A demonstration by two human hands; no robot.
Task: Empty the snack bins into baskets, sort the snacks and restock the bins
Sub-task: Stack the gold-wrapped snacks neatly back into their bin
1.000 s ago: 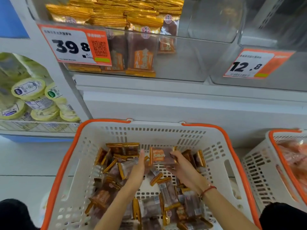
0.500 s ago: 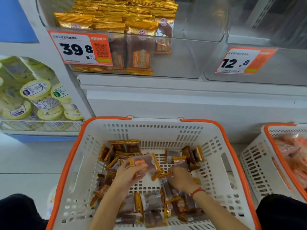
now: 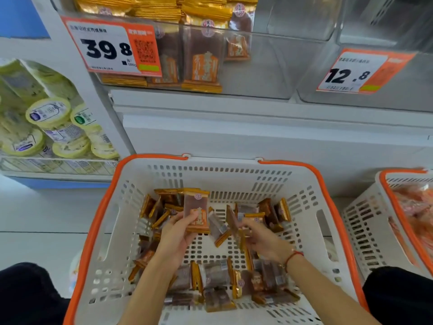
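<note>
Store shelving stands behind the white basket point(image 3: 311, 184). Left hand point(image 3: 174, 240) holds one upright snack packet point(image 3: 196, 212) above it; right hand point(image 3: 262, 240) pinches another. Clear bin point(image 3: 264, 66) above seems half restocked; many packets remain.

White slotted plastic basket with orange rim point(image 3: 105, 221): top open. Brown-and-orange wrapped snack packets point(image 3: 218, 281) ring both hands; bare slotted floor shows just below the left hand's held packet. Clear plastic bin point(image 3: 269, 66) above: right part free, left part packed with packets. Second white basket point(image 3: 365, 228) stands right of the right hand, apart.
</note>
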